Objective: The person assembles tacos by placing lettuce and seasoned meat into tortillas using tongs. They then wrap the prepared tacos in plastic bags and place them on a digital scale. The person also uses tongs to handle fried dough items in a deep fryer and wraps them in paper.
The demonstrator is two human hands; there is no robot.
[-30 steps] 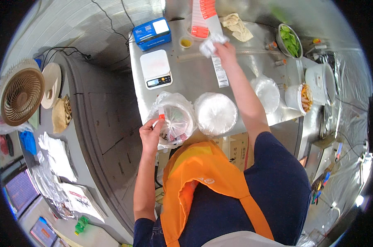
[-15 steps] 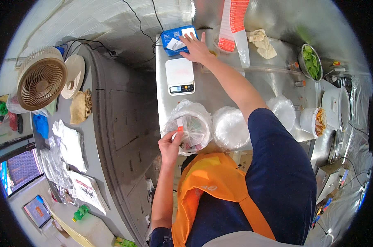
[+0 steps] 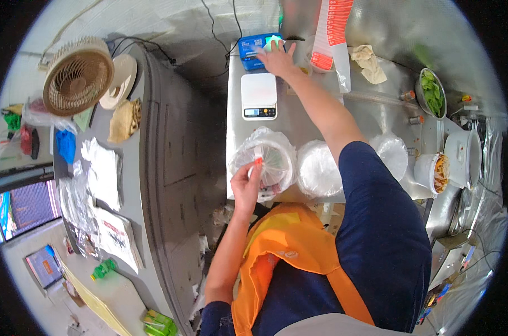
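Bagged bowl sits at near edge of steel surface, clear plastic bunched around its rim. Left hand at the bowl's near side, forearm rising from below, elbow bent; fingers pinched narrow on the bag's plastic at the rim, red-tipped thumb up. Right hand far out at the surface's back edge, arm stretched full length across the surface; palm down, fingers spread flat over a blue box, with something pale green under the fingertips; whether it grips anything, cannot tell. White scale lies between the blue box and the bowl, well apart from the left hand. Just right of the bowl, a stack of white lids or plates in plastic, partly behind the right arm; another bagged bowl beyond the arm. Further right: tub of shredded food, bowl of greens, crumpled cloth, hanging strip of red-and-white packets. Person wears orange apron over dark blue top. Left of the surface, a grey counter with papers, blue cloth and a beige fan. Cables run along the back wall.
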